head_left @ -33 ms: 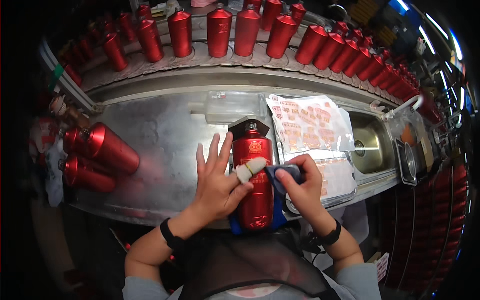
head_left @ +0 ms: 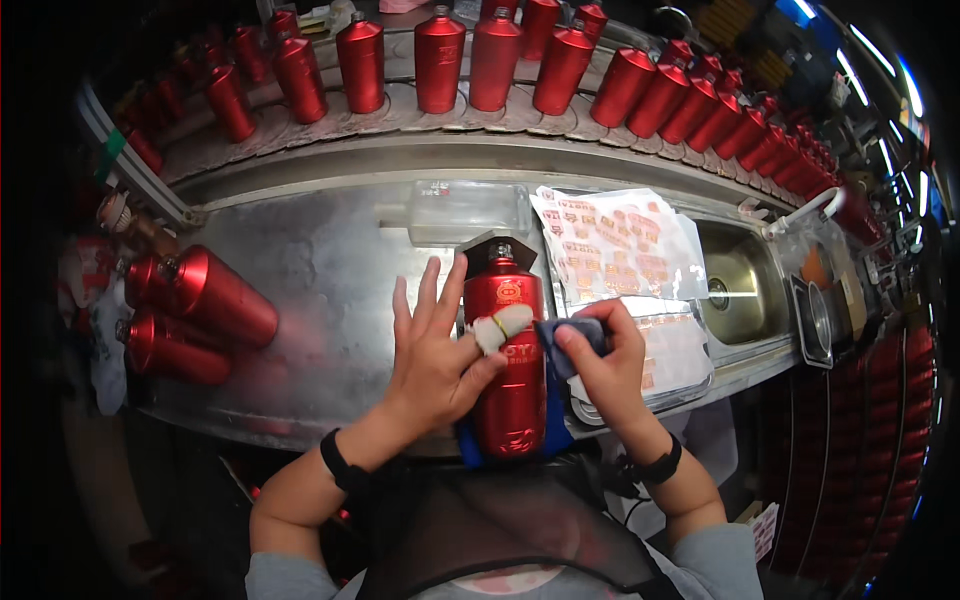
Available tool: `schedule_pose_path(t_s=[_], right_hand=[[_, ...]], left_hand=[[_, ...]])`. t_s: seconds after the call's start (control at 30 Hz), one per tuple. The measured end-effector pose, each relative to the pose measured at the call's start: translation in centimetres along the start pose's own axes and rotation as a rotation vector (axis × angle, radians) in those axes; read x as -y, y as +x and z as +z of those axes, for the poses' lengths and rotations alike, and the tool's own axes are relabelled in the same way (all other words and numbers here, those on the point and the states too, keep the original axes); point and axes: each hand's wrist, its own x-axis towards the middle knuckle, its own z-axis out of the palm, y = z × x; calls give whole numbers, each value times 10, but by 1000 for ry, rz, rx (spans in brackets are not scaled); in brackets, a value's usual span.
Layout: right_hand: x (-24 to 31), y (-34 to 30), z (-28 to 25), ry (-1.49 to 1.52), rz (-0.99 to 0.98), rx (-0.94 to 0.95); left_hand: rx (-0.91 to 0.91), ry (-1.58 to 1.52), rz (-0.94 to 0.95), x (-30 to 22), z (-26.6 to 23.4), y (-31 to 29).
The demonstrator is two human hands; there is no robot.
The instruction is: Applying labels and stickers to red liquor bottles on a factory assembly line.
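Note:
A glossy red bottle (head_left: 508, 405) with gold marks lies in front of me, its neck pointing away, propped on a dark angular holder (head_left: 476, 262). Blue material (head_left: 557, 432) shows under its near end. My left hand (head_left: 432, 365) is open at the bottle's left side, most fingers spread. Its index finger wears a whitish cover (head_left: 512, 321), bound with a thin yellow band, and rests across the bottle's front. On the other side my right hand (head_left: 618, 362) pinches a folded blue-grey cloth (head_left: 560, 352) close against the bottle's right edge.
Printed sticker sheets (head_left: 620, 245) lie right of the bottle, beside a metal sink (head_left: 745, 300). A clear plastic box (head_left: 468, 215) stands behind it. Three red bottles (head_left: 225, 300) lie at the left of the metal worktop (head_left: 320, 260). Several more stand along a conveyor (head_left: 400, 118) at the back.
My right hand has shifted slightly up and the cloth in it has turned a little. The covered left index finger has moved slightly up on the bottle.

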Motion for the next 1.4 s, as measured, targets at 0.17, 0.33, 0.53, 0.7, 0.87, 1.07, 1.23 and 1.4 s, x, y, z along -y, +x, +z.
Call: schedule_pose_path(t_s=[0.17,0.33,0.53,0.7,0.87,1.07,1.23,1.4], right_hand=[[8,-7,16,-167,-164,27],[16,-14,32,-296,-567,406],[-10,-19,33,169,309,73],[-29,-1,-44,-113,466,-80],[-58,3,-67,-739,295,-67],[-62,24,-43,-966,317,22],[-77,33,-68,-1149,378,-61],[-70,41,-109,-1328,334,-187]], left_hand=[[-40,2,27,26,0,15],[26,-144,14,43,-15,-16],[139,-84,18,64,-41,-56],[139,-230,20,78,-45,-61],[-75,-508,-189,102,-31,-75],[-87,-519,-245,102,-27,-77],[-87,-544,-265,104,-18,-78],[-81,-565,-295,105,-15,-76]])
